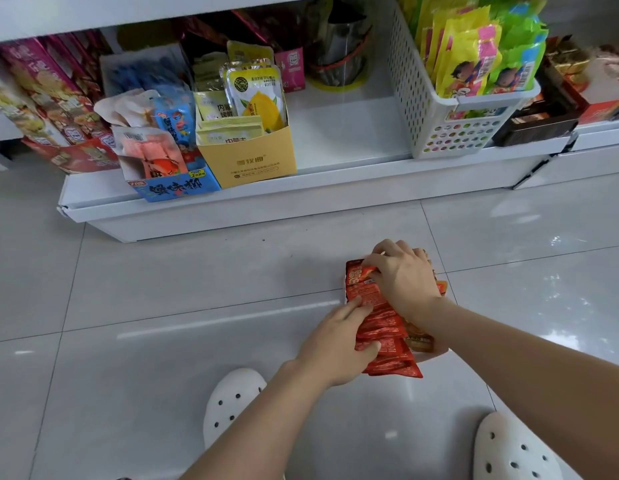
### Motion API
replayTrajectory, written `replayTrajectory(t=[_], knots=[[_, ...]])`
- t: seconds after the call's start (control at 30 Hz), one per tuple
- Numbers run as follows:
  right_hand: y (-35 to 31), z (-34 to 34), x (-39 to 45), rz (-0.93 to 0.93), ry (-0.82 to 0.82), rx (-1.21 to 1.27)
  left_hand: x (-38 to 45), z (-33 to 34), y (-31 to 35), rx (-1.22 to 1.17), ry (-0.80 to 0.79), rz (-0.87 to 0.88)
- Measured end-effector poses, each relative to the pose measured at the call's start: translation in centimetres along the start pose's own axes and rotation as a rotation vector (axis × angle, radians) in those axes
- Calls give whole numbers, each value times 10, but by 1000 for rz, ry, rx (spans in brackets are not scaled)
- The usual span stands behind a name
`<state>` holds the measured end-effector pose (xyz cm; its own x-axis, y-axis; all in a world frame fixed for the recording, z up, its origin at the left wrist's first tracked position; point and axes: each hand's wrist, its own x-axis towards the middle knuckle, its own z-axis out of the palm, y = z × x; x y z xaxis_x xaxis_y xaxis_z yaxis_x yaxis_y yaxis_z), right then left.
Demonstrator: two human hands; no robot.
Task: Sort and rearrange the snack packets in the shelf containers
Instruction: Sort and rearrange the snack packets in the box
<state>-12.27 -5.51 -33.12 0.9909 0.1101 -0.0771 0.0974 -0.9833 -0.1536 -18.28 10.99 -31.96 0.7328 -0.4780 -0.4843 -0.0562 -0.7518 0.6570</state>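
A row of several red snack packets (384,336) lies on the grey floor tiles, overlapping like a fanned stack. My left hand (339,344) presses against the left side of the stack, fingers curled on the packets. My right hand (403,277) grips the far end of the same stack from above. A brownish packet or container edge (420,341) shows under the right side, mostly hidden by my right forearm. On the bottom shelf stand a yellow cardboard box (247,159) and a blue cardboard box (173,187), both holding packets.
A white perforated basket (436,129) with yellow and green packets sits at the shelf's right, slightly overhanging. A bare stretch of white shelf (342,133) lies between it and the yellow box. Pink boxes (48,98) lean at left. White clogs (231,400) are on the floor below.
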Motion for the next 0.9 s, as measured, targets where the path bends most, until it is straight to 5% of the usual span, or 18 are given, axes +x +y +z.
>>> replayTrajectory(t=[0.33,0.5,0.9], knots=[[1,-7,3,47,-23,-117,-1,-2,0,-16,7,-12],[1,-3,5,71,-30,-198,-5,-6,5,156,4,35],[11,-36,8,-153,189,113,6,-7,13,36,-49,-26]])
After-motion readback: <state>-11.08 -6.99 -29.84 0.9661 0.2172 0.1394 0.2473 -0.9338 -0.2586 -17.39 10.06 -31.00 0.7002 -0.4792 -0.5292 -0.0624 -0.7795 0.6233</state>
